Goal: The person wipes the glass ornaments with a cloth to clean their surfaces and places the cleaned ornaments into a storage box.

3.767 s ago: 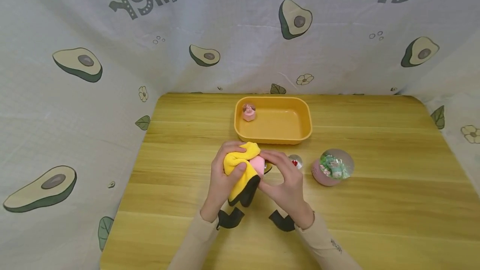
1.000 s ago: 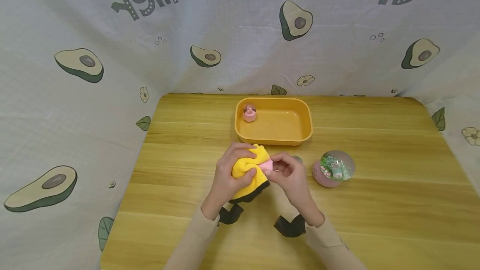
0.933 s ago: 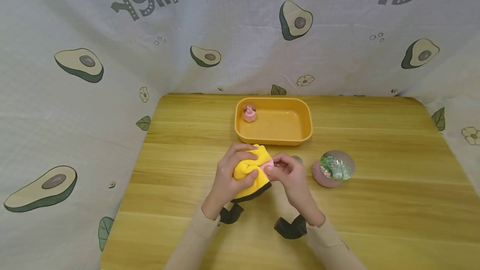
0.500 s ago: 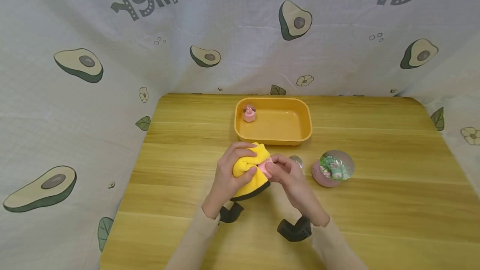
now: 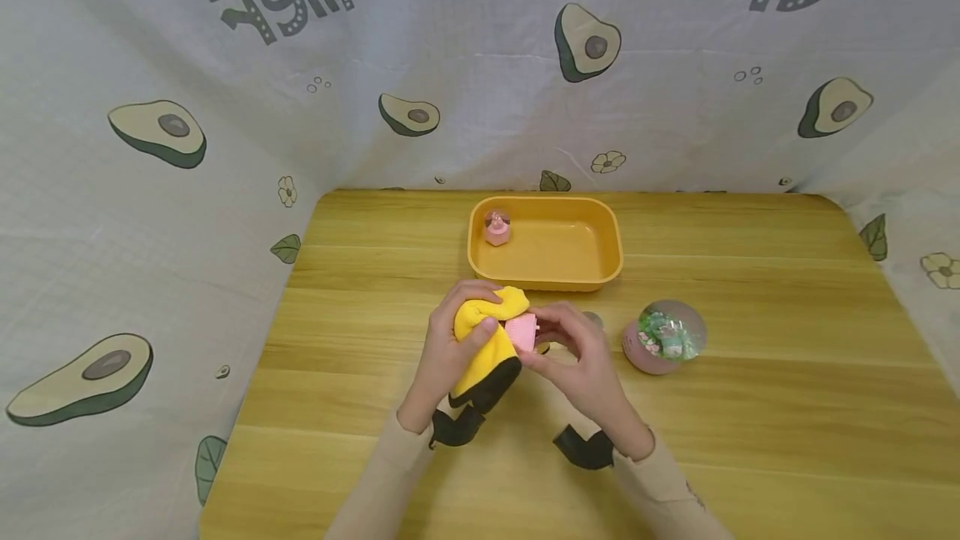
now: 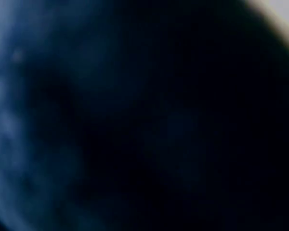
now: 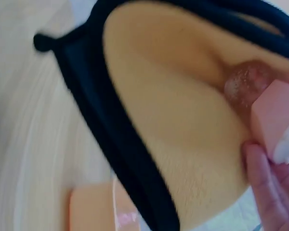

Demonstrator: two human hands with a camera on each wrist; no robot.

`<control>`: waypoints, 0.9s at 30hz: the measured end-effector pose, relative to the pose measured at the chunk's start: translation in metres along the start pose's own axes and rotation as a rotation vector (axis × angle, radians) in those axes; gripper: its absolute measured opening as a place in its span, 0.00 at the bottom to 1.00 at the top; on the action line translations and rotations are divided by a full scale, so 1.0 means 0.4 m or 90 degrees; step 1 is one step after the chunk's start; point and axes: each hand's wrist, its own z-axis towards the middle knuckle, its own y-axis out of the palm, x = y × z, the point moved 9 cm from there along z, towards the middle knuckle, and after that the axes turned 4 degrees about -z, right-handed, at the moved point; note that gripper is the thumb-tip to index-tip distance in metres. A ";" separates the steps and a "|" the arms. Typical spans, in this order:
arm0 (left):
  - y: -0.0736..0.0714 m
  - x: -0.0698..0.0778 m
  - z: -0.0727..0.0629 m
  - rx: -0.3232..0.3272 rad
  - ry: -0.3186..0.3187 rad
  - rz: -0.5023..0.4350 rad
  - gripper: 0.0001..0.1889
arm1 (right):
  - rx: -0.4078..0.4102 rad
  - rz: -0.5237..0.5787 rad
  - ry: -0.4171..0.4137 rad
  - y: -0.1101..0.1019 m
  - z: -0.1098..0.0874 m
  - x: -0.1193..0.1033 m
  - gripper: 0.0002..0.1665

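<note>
Nearest you, low in the frame, two black wrist mounts [image 5: 459, 427] sit at your sleeves [image 5: 375, 490]. Just past them, your left hand [image 5: 447, 348] is curled round a bunched, black-trimmed yellow cloth [image 5: 483, 361], and your right hand [image 5: 581, 365], fingers bent, pinches the pink base of a small water globe [image 5: 521, 332], which sits between both hands near the frame's centre. What counts, I judge, is its long axis: in the right wrist view it runs from your right hand into the cloth's fold, clear dome [image 7: 241, 86] against the cloth, base outward, the right hand nearer that base. The left wrist view is too dark to read. Beyond your right hand a second globe [image 5: 593, 319] peeks out, mostly hidden; to its right stands a larger pink-based snow globe [image 5: 663, 336]. Farther up, a tiny pink globe [image 5: 497, 228] occupies the left of an orange tray [image 5: 566, 250], before an avocado-print curtain [image 5: 487, 65].
</note>
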 end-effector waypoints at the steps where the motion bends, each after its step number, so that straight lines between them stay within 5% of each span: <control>1: 0.000 -0.002 0.000 -0.001 -0.008 -0.007 0.22 | 0.004 -0.021 -0.036 -0.002 0.001 -0.010 0.23; 7: -0.001 -0.019 0.000 -0.009 -0.045 -0.042 0.17 | 0.023 -0.182 -0.262 0.005 -0.006 -0.078 0.25; 14: 0.001 -0.030 -0.001 -0.029 -0.089 -0.065 0.11 | 0.034 -0.233 -0.430 0.020 -0.026 -0.126 0.11; 19: 0.004 -0.038 -0.003 -0.037 -0.128 -0.073 0.12 | 0.036 -0.228 -0.459 0.022 -0.029 -0.131 0.10; 27: 0.005 -0.031 -0.008 -0.026 -0.116 -0.070 0.11 | 0.056 -0.186 -0.382 0.005 -0.024 -0.094 0.20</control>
